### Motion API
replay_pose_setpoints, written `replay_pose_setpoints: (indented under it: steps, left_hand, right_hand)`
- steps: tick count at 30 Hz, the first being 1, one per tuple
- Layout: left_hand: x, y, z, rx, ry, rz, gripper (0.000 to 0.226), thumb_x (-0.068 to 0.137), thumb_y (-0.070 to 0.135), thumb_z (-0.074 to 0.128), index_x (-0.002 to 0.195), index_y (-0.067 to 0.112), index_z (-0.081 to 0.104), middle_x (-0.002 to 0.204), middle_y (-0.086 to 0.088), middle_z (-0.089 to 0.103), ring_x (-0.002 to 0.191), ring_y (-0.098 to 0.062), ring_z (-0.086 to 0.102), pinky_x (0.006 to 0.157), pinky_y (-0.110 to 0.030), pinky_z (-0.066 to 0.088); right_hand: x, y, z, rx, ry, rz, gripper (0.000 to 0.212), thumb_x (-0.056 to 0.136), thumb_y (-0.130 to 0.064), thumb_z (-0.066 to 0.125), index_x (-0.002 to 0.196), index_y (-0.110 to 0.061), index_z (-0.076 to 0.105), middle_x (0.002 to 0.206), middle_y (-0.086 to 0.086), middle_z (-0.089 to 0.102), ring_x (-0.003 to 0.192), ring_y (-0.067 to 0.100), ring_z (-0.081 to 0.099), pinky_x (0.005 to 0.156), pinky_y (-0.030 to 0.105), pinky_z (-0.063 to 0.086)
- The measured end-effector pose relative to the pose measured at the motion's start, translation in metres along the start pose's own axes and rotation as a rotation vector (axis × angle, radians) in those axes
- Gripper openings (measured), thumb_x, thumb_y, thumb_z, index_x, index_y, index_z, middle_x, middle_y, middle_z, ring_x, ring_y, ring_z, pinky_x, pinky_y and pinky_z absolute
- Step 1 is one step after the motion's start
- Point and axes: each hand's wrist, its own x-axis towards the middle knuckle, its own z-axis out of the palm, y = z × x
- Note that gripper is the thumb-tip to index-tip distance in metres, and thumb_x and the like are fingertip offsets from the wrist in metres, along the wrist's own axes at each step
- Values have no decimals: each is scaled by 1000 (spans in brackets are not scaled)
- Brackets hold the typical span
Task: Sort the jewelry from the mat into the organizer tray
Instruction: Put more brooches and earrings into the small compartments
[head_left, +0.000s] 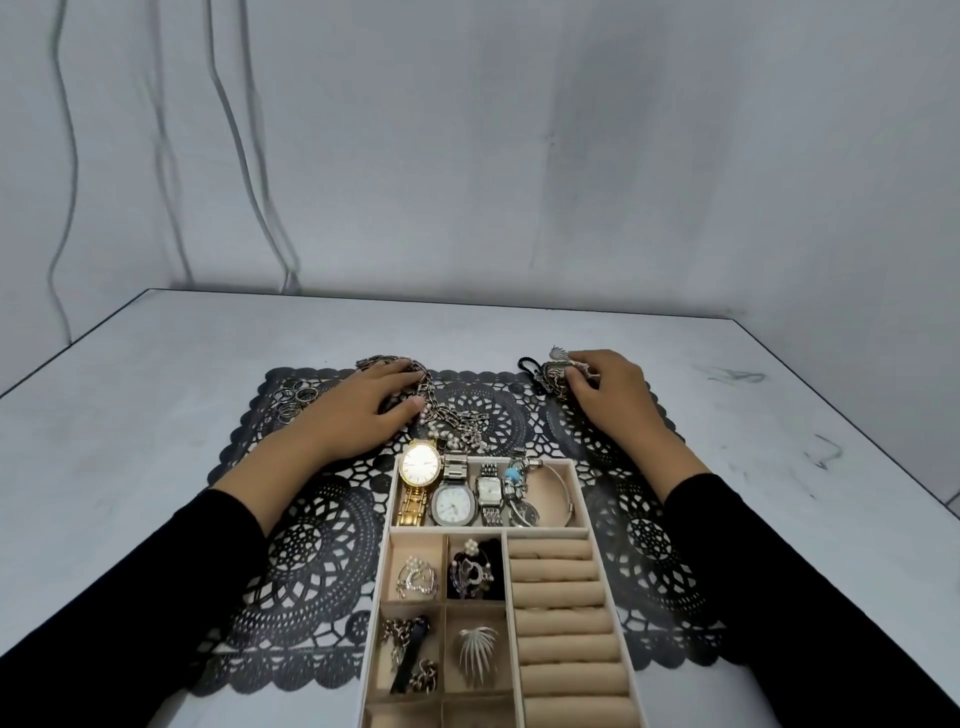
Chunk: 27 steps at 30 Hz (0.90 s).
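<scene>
**Hand state.** The left hand (358, 410) lies flat with fingers nearly straight and spread narrow, pressing on the chain pile (452, 415). The thumb tip touches the pearl strand. This likely pins the tangled links so that one piece can be separated. The right hand (613, 395) has its fingers curled, pinching the clip cluster (553, 374) at the fingertips; exactly which piece is gripped cannot be told.

**Location of items.** Both piles sit on the mat (311, 545), directly under or ahead of the fingertips. The loose rings (295, 400) lie just outside the left little finger. The organizer tray (447, 530) stands between the wrists, behind both sets of fingers.

**Progress.** The watches (421, 462) and small compartments are filled. The ring rolls (558, 595) appear unfilled, so the rings probably go there.
</scene>
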Motion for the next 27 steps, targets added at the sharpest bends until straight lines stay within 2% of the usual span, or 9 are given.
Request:
replay_pose_setpoints:
  steps: [4, 7, 10, 14, 17, 21, 25, 27]
  left_hand:
    - [7, -3, -2, -30, -1, 23, 53, 96, 57, 43, 145, 38, 40, 158, 13, 27, 145, -13, 27, 118, -44, 25]
    - [9, -6, -3, -57, -12, 32, 57, 92, 65, 41, 144, 41, 41, 157, 14, 29, 145, -11, 27, 118, -46, 26]
    - [8, -5, -1, -32, 3, 34, 53, 95, 60, 41, 145, 41, 39, 158, 16, 27, 145, -9, 25, 118, -46, 27]
    - [8, -4, 1, -13, 19, 42, 53, 96, 58, 40, 146, 39, 39, 158, 15, 27, 146, -9, 24, 118, -46, 28]
    - [8, -5, 2, -23, 22, 38, 52, 96, 58, 40, 145, 40, 39, 158, 16, 27, 146, -8, 24, 117, -47, 29]
    - [7, -3, 2, -38, 34, 29, 50, 96, 57, 42, 144, 41, 41, 157, 17, 29, 146, -8, 23, 117, -46, 28]
    - [7, -3, 1, -32, 39, 23, 51, 96, 58, 41, 144, 41, 41, 157, 16, 29, 145, -8, 25, 117, -45, 29]
    - [7, -3, 2, -34, 36, 20, 51, 96, 58, 41, 143, 41, 41, 157, 16, 29, 146, -8, 24, 117, -45, 28]
  right_hand:
    - [19, 3, 7, 31, 1, 22, 29, 94, -25, 58, 116, -9, 67, 119, 9, 65, 113, 22, 56, 96, 22, 35]
    - [32, 7, 13, 35, -30, 18, 30, 94, -28, 58, 118, -14, 67, 120, 7, 65, 113, 19, 56, 93, 19, 33]
    - [41, 7, 16, 58, -61, 2, 28, 93, -27, 59, 118, -18, 68, 120, 3, 66, 112, 16, 56, 93, 16, 32]
    - [47, 6, 19, 94, -104, 9, 20, 90, -26, 63, 106, -21, 73, 110, -3, 70, 101, 10, 59, 91, 17, 39]
    - [50, 5, 21, 106, -99, 22, 15, 87, -22, 66, 99, -18, 75, 102, -4, 71, 91, 6, 59, 80, 10, 39]
    - [51, 5, 21, 128, -88, 39, 14, 86, -20, 67, 96, -16, 76, 99, -2, 72, 92, 8, 61, 84, 15, 41]
    - [52, 7, 20, 175, -55, 72, 15, 87, -17, 65, 97, -17, 76, 98, -3, 72, 91, 5, 59, 69, -4, 34]
    - [54, 10, 18, 190, -24, 88, 17, 88, -14, 63, 100, -16, 75, 103, -2, 72, 93, 4, 58, 69, -7, 32]
